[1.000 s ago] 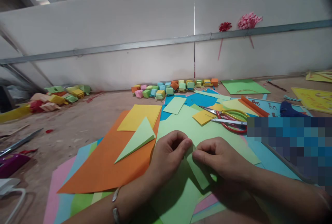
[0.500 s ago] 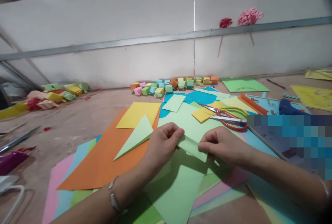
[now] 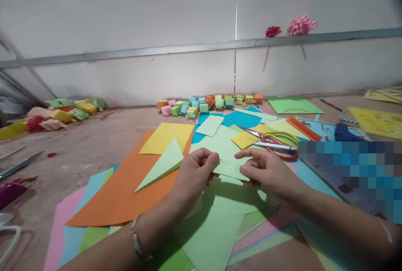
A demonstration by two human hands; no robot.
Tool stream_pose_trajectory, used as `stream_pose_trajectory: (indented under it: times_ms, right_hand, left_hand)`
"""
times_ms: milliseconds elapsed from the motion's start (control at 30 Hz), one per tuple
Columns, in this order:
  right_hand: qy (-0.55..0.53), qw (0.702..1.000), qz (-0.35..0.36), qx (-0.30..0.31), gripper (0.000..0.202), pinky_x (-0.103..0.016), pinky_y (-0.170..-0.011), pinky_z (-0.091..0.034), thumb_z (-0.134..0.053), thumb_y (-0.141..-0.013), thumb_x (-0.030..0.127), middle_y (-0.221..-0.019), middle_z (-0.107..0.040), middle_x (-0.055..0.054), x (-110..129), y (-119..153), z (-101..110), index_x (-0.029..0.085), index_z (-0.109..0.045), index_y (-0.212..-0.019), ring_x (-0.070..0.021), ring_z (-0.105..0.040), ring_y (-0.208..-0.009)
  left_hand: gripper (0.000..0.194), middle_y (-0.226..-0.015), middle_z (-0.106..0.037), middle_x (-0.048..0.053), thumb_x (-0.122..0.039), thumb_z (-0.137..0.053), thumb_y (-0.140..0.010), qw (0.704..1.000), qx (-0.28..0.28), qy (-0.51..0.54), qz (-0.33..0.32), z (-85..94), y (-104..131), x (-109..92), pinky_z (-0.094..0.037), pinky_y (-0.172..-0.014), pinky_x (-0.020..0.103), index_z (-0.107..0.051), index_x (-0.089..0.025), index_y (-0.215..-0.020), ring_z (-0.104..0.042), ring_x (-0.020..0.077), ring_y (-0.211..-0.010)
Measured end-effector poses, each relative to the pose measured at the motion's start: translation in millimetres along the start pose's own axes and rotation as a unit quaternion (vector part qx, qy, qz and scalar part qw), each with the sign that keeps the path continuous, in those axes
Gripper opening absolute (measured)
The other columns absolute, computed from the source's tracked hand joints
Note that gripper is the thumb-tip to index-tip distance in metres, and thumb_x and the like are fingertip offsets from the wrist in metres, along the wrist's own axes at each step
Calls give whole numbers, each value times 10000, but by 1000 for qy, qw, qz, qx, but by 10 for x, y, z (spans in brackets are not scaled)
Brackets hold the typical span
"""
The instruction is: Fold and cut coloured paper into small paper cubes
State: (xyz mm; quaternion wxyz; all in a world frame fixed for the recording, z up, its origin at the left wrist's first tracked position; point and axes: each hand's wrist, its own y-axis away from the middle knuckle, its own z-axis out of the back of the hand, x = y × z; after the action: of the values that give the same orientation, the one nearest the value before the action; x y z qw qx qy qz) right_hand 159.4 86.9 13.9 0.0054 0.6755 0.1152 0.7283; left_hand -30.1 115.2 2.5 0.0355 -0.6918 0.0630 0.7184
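Observation:
A small piece of pale green paper point(image 3: 230, 171) is held up between my hands, its lower edge facing me. My left hand point(image 3: 196, 172) pinches its left end between thumb and fingers. At the right end, the thumb and curled fingers of my right hand point(image 3: 270, 172) grip the paper, while the index finger points out above it. Beneath lie larger pale green sheets point(image 3: 216, 229), shaded by my hands. Left of my left hand, a folded pale green triangle point(image 3: 163, 164) rests on orange paper point(image 3: 116, 197) and yellow paper point(image 3: 166, 137).
Scissors with yellow and red handles point(image 3: 279, 137) lie beyond my right hand, beside a yellow square point(image 3: 244, 140). Small folded paper blocks point(image 3: 204, 107) line the wall point(image 3: 125, 80). More scissors point(image 3: 20, 166) lie at far left. A blurred-out patch point(image 3: 348, 174) covers the right side.
My right index finger has lifted off the paper and stretched out. The held paper has levelled, its right end higher than before. My left hand keeps its pinch.

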Motion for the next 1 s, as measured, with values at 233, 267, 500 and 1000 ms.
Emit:
stream_pose_trajectory:
  times_ms: [233, 267, 500, 1000]
  right_hand:
    - [-39, 996, -64, -55, 248, -157, -444, -306, -731, -685, 273, -540, -529, 84, 33, -54, 61, 195, -597, -879, -58, -484, -462]
    - [-46, 995, -71, -57, 246, -148, -437, -294, -739, -667, 267, -539, -545, 74, 23, -68, 71, 196, -592, -851, -59, -489, -465]
    - [-117, 982, -147, 18, 245, -139, -424, -254, -747, -619, 240, -539, -569, 36, -25, -128, 156, 174, -557, -758, -37, -416, -444]
    - [551, 643, 530, -47, 320, -296, -625, -346, -426, -964, 102, -690, -625, -50, -109, -68, 195, 149, -665, -758, -158, -497, -667]
  left_hand:
    - [321, -556, -585, -18, -494, -625, -832, 993, 35, -103, -33, 50, -52, 39, -402, -456, 210, -645, -174, -840, -534, 113, -480]
    - [308, -668, -651, 23, -480, -608, -856, 982, 29, -152, -107, 63, -54, 34, -458, -515, 248, -673, -182, -898, -598, 148, -584]
    - [74, -782, -709, 20, -155, -673, -859, 729, -10, -377, -572, 111, -45, 16, -472, -724, 315, -711, -206, -897, -611, 171, -774]
    - [188, -660, -603, 11, -173, -555, -920, 782, 40, -397, -478, 53, 43, 7, -428, -552, 221, -665, -166, -768, -548, 122, -606]
